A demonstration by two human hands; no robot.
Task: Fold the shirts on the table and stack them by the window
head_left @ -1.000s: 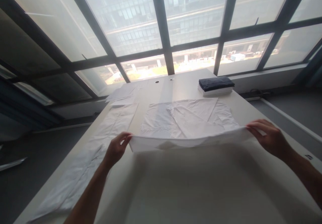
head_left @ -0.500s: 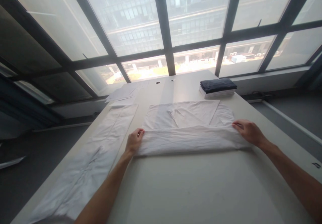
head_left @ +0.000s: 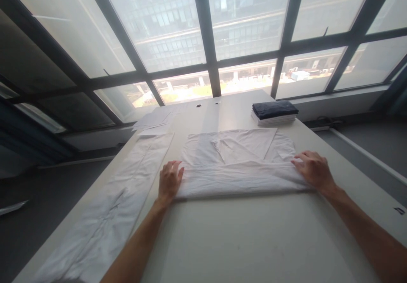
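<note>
A thin white garment (head_left: 241, 175) lies across the table, its near part folded over into a wide band with a straight front edge. Beyond the band, a loose flap that looks like a sleeve shows on its upper layer. At the band's left end is my left hand (head_left: 170, 179), fingers apart and touching the cloth edge. My right hand (head_left: 313, 169) rests at the right end, its fingers spread and the tips on the fabric. Neither hand pinches the cloth.
Another white garment (head_left: 117, 198) lies lengthwise along the table's left side. Some white sheets (head_left: 154, 119) lie at the far left. A folded dark cloth (head_left: 275, 109) tops a white stack at the far right. Windows (head_left: 171, 20) rise behind the white table (head_left: 248, 240).
Both hands have let go of the folded edge, their fingers now opened from a pinch. The folded band lies flat in nearly the same place.
</note>
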